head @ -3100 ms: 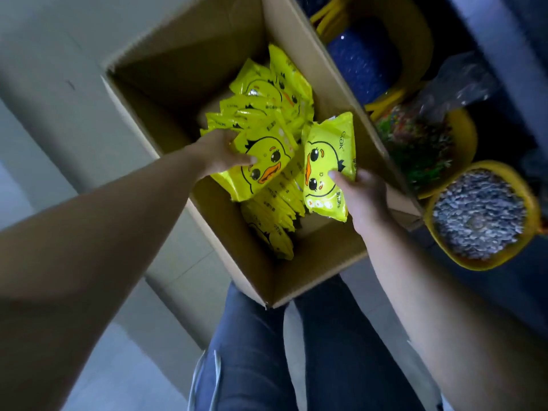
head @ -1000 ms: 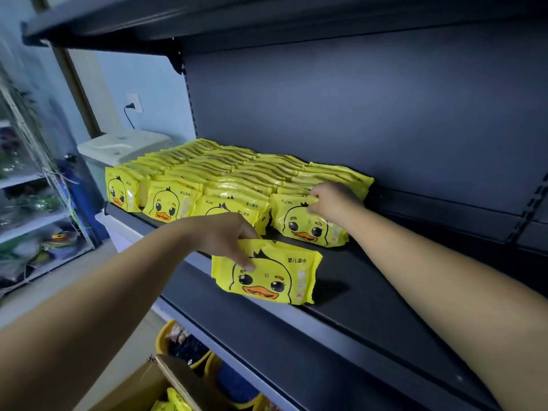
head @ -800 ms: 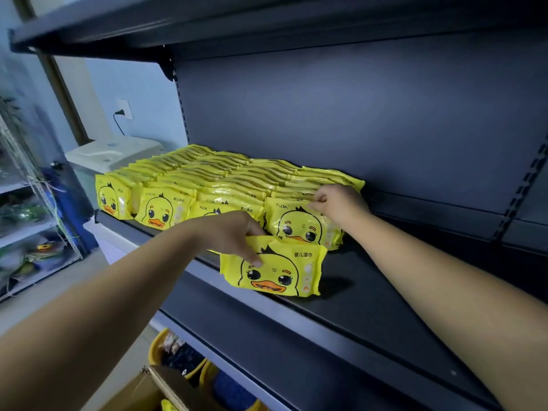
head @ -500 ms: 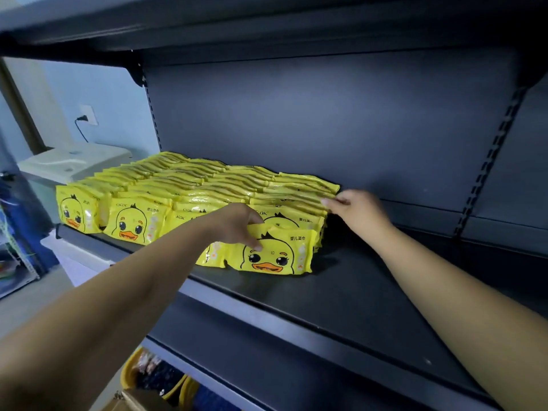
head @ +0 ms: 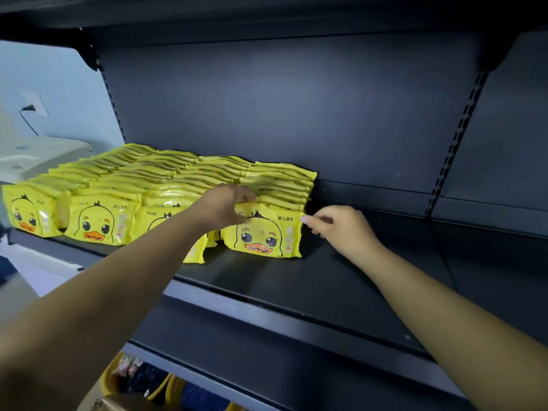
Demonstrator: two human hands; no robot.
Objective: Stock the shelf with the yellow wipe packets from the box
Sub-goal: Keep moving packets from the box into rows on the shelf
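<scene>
Seating the front packet (head: 262, 232) upright at the head of the rightmost row, now pushed back flush against the yellow wipe packets (head: 178, 176) packed along the shelf (head: 326, 286), where half a second ago standing a little forward of them. Left hand (head: 225, 206) curling over its top edge, fingers hooked behind and thumb low on the face, gripping lightly to keep it standing. Right hand (head: 341, 226) having come off the back of the row, now hovering just beside the packet's upper right corner, fingers loosely bent and holding nothing, one fingertip touching or nearly touching the corner; hard telling which. Meaning, most likely, one more packet stocked and only squaring up remaining before letting go. Leaving plenty of bare shelf to the right for further rows. Showing only a brown corner of the box (head: 124, 403) at the bottom edge, its contents hidden here.
</scene>
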